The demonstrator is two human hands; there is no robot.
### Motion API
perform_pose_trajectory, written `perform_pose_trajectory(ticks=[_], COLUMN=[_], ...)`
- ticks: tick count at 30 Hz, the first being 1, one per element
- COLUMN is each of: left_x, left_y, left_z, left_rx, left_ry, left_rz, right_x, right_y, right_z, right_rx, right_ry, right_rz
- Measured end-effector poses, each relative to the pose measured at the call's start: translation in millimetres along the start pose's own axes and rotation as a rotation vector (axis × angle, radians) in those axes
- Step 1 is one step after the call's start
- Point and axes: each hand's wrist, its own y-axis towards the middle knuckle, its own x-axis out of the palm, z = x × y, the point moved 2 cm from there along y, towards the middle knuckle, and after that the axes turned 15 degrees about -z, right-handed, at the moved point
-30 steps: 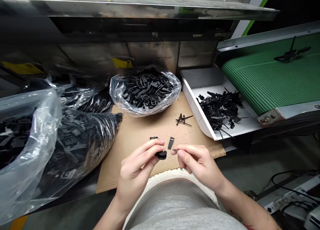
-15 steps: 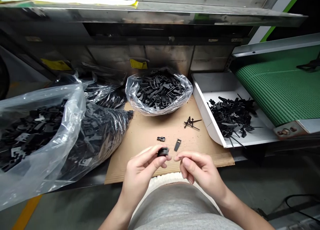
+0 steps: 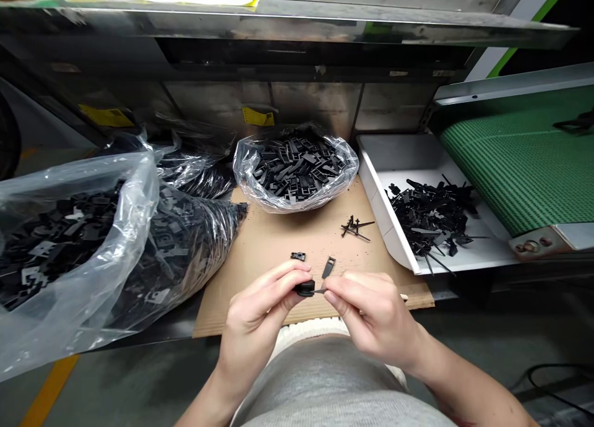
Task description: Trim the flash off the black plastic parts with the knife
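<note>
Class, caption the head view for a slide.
Left hand holds a black part, right hand a thin piece; cardboard behind.

– what lies on the cardboard [image 3: 269, 235]?
– an open bag [image 3: 248, 158] of parts at the far end. before it, a pin cluster [image 3: 356, 228] toward the right, then a block [image 3: 297, 256] and, to its right, a clip [image 3: 328, 268].
– and nearest?
– the left grip [image 3: 260, 306] with a held part [image 3: 305, 289], and the right grip [image 3: 378, 312] with a sliver [image 3: 319, 290], over the near side.
– beyond the sides?
– filled bags [image 3: 195, 241] left; right, a tray [image 3: 394, 148] with a pile [image 3: 429, 216] in it, then the conveyor belt [image 3: 520, 167].
</note>
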Motion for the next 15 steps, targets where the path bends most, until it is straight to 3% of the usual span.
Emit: perform_pose_trajectory(ticks=[3,5,8,11,13,15], left_x=[-1.4,-2.0,-1.8,-1.2,-0.6,0.8], left_y=[0,0,1,3,4,5], left_z=[1,2,3,3,3,3], left_rx=[0.023,0.040,0.063,0.064,0.013,-0.090], left_ry=[0.022,0.039,0.052,0.045,0.033,-0.021], left_rz=[-0.008,-0.033,-0.067,-0.040,-0.002,0.036], right_x=[-4,-8,-12,-12,-12,-12], right_y=[2,6,11,10,8,4], right_z=[2,4,7,6,5,5], right_rx=[0.007,0.024,0.089,0.159,0.169,0.146], right_ry=[0.103,0.299,0.648,0.808,0.845,0.812], right_rz=[-0.072,-0.179,-0.453,-0.676,-0.629,-0.459])
